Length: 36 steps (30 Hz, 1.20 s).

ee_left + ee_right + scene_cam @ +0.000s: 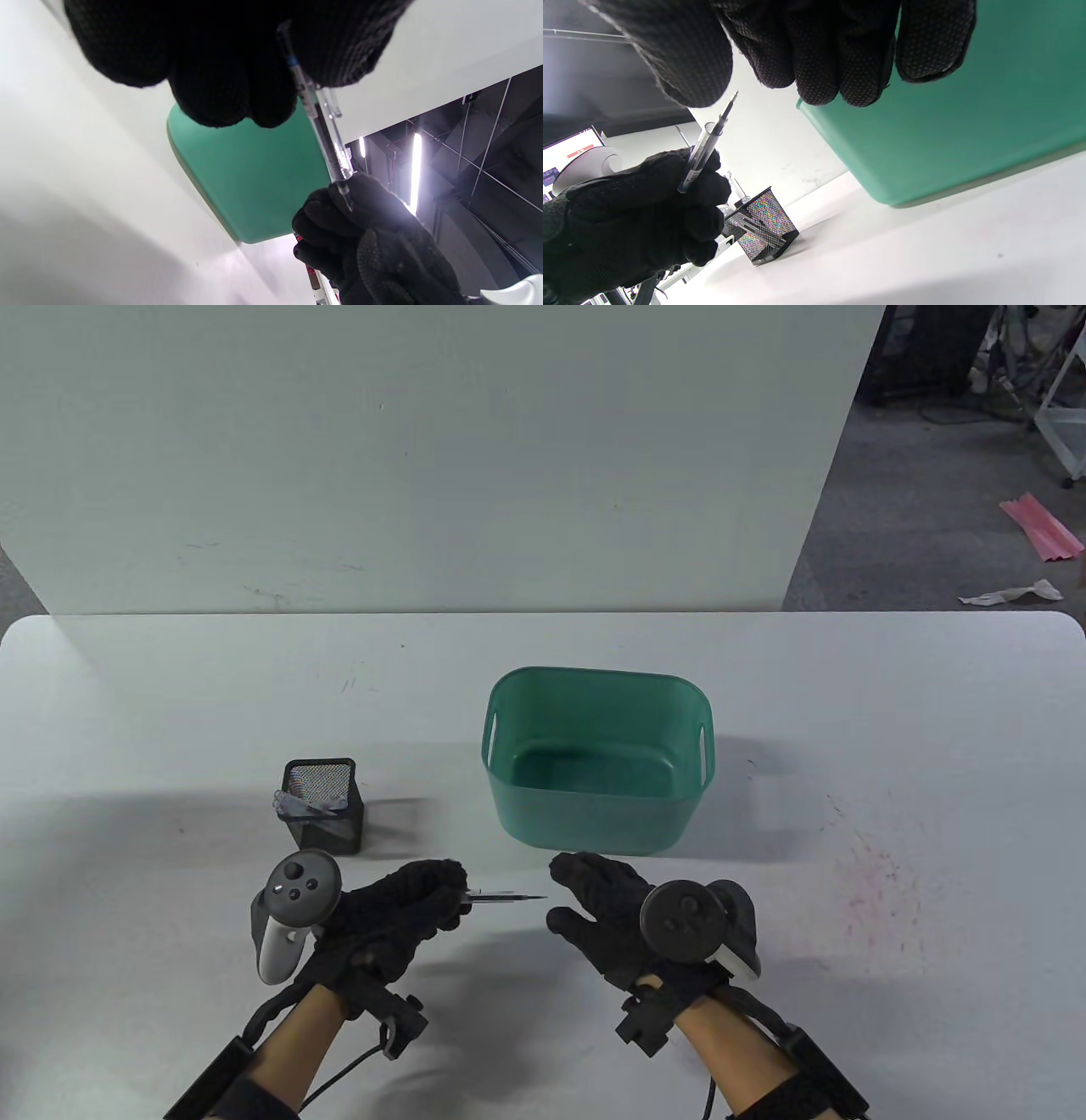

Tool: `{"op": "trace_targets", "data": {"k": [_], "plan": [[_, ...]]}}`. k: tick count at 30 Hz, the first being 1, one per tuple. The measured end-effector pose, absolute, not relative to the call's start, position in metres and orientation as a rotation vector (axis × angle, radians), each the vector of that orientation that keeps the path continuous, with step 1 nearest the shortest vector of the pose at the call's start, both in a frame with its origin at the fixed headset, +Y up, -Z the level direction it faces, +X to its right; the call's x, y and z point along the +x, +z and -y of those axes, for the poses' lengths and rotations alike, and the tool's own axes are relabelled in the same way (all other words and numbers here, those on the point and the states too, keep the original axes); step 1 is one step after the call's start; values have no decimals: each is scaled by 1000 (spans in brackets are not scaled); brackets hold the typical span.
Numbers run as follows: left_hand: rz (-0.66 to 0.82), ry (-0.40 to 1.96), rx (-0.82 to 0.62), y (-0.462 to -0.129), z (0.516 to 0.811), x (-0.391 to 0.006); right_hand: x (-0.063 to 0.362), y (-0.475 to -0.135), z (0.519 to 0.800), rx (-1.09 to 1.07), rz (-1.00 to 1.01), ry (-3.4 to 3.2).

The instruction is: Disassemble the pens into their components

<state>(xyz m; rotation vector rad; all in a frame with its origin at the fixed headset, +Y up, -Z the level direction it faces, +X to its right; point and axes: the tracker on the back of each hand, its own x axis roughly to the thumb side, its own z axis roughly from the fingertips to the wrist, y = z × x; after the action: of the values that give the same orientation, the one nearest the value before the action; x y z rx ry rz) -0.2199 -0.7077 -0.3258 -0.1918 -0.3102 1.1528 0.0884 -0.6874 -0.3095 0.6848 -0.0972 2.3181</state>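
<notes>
Holding: pen — level above the tabletop, tip toward the right hand
Left hand: grip curled round the barrel
Right hand: fingers loose, empty
Advice: pinch the exposed tip, pull straight — drop parts in the green bin

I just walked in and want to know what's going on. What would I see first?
First, two black-gloved hands near the table's front edge: the left hand grips a clear pen pointing at the right hand, which is open and apart from it. Just behind them stands a green bin, with a black mesh cup to its left.
</notes>
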Motion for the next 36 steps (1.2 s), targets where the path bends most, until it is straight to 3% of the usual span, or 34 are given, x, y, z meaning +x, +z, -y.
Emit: {"op": "trace_targets", "data": {"k": [23, 36], "plan": [[336, 1152, -218, -325, 709, -211, 86, -310, 689, 681, 77, 2291], [223, 1153, -141, -338, 706, -247, 129, -318, 667, 553, 113, 2204]]}}
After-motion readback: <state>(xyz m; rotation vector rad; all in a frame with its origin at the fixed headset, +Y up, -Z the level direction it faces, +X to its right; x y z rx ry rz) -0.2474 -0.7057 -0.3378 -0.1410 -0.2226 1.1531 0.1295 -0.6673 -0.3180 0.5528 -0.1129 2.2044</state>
